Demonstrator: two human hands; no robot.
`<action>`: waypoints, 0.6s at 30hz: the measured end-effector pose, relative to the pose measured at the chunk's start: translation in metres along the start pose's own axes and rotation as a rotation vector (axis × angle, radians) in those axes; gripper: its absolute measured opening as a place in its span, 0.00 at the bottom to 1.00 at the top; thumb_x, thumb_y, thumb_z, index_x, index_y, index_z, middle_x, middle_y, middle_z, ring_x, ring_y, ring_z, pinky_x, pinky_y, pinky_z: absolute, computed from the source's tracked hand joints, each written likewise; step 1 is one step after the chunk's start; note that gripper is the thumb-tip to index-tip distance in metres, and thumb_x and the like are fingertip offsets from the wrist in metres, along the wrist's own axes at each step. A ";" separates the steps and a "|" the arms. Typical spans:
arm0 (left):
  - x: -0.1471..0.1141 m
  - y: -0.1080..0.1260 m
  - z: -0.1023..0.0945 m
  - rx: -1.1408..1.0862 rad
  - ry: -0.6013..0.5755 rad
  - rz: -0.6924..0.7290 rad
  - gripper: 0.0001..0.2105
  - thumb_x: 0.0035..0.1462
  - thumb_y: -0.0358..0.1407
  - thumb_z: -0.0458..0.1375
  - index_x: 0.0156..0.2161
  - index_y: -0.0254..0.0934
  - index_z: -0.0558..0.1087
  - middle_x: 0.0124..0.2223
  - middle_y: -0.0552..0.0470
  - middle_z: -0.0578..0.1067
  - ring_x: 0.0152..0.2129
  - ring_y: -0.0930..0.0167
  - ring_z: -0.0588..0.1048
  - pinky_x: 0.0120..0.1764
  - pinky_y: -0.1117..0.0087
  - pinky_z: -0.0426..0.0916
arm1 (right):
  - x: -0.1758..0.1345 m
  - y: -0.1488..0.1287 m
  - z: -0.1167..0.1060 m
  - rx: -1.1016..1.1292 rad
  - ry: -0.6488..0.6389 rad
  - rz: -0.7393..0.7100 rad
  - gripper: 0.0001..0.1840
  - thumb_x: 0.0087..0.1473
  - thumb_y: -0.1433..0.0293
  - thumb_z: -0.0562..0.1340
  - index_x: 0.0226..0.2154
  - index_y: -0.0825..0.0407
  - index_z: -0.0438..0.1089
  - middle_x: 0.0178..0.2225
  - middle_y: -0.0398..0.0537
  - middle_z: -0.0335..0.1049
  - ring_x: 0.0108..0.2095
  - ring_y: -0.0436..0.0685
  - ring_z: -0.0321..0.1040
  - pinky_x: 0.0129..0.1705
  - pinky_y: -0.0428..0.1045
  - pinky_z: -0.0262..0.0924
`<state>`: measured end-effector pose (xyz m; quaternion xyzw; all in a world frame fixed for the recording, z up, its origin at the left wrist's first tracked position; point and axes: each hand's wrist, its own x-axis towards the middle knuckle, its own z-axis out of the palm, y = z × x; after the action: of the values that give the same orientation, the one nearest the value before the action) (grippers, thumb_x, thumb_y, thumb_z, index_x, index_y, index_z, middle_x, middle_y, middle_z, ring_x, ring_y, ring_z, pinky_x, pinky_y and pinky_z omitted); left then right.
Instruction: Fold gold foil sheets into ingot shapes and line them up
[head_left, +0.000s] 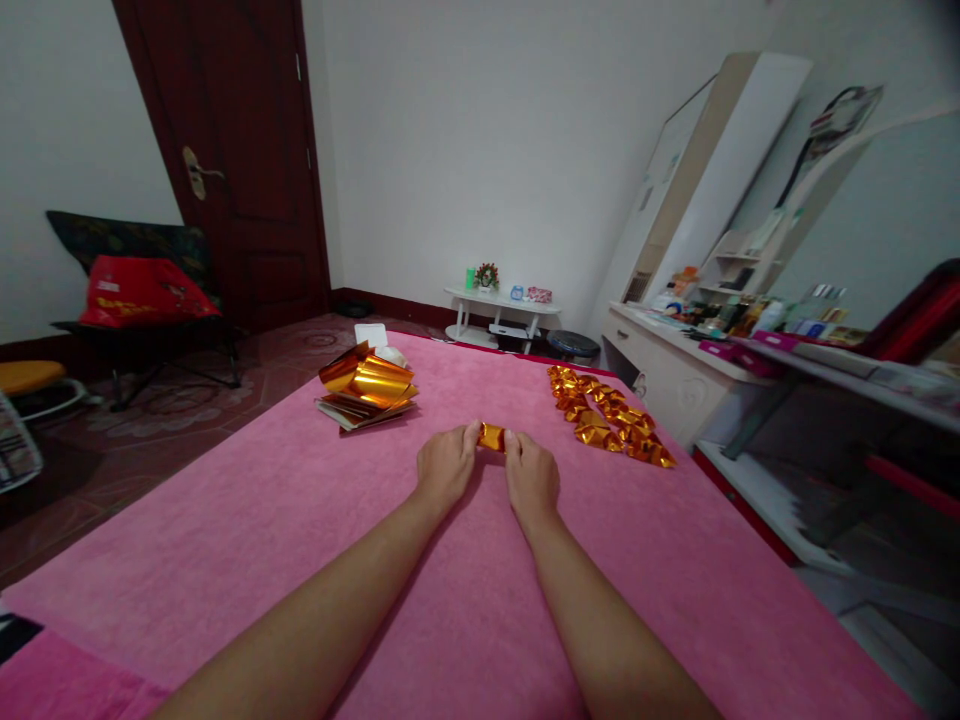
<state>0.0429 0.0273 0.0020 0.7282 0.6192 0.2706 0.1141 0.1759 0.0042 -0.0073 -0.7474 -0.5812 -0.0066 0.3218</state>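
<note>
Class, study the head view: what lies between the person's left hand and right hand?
In the head view, a small gold foil piece bridges the left hand and right hand, held at both ends; pink cloth shows between the wrists.

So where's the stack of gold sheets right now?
In the head view, the stack of gold sheets lies on the pink cloth, beyond and to the left of the left hand.

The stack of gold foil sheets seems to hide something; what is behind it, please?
Behind the foil stack, a white square-cornered item and a rounded whitish one show; the stack partly covers them, so I cannot identify them.
</note>
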 end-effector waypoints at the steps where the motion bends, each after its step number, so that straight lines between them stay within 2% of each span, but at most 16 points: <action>1: 0.000 -0.001 0.001 -0.032 -0.003 -0.008 0.30 0.64 0.49 0.31 0.39 0.39 0.74 0.36 0.46 0.79 0.34 0.66 0.76 0.31 0.71 0.59 | 0.003 0.004 0.001 0.041 0.024 -0.020 0.22 0.61 0.60 0.48 0.34 0.49 0.75 0.29 0.50 0.76 0.29 0.55 0.70 0.30 0.46 0.56; 5: 0.003 -0.003 0.005 -0.146 -0.047 -0.041 0.26 0.63 0.52 0.35 0.41 0.40 0.72 0.37 0.48 0.79 0.36 0.65 0.76 0.33 0.70 0.60 | 0.030 0.033 -0.001 0.095 0.123 -0.058 0.18 0.59 0.67 0.50 0.39 0.51 0.75 0.36 0.50 0.76 0.34 0.54 0.70 0.37 0.45 0.60; 9: 0.005 -0.006 0.008 -0.124 -0.090 -0.048 0.26 0.62 0.52 0.36 0.38 0.41 0.73 0.36 0.48 0.79 0.36 0.63 0.76 0.33 0.69 0.61 | 0.055 0.083 -0.020 0.075 0.197 -0.102 0.17 0.55 0.69 0.53 0.39 0.55 0.75 0.39 0.52 0.75 0.38 0.57 0.70 0.42 0.48 0.61; 14: 0.006 -0.004 0.006 -0.111 -0.102 -0.040 0.27 0.62 0.52 0.35 0.38 0.41 0.73 0.36 0.47 0.78 0.36 0.62 0.75 0.33 0.67 0.61 | 0.053 0.148 -0.052 -0.025 0.239 -0.088 0.17 0.54 0.67 0.54 0.38 0.55 0.76 0.40 0.54 0.75 0.40 0.60 0.70 0.44 0.52 0.62; 18: 0.005 -0.004 0.002 -0.114 -0.125 -0.033 0.28 0.62 0.52 0.34 0.38 0.41 0.74 0.36 0.47 0.78 0.36 0.62 0.75 0.33 0.67 0.62 | 0.049 0.182 -0.070 -0.103 0.242 -0.037 0.16 0.52 0.67 0.56 0.38 0.53 0.76 0.41 0.53 0.75 0.40 0.61 0.71 0.43 0.52 0.62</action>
<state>0.0416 0.0329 -0.0005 0.7257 0.6064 0.2576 0.1981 0.3765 -0.0087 -0.0197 -0.7458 -0.5507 -0.1325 0.3507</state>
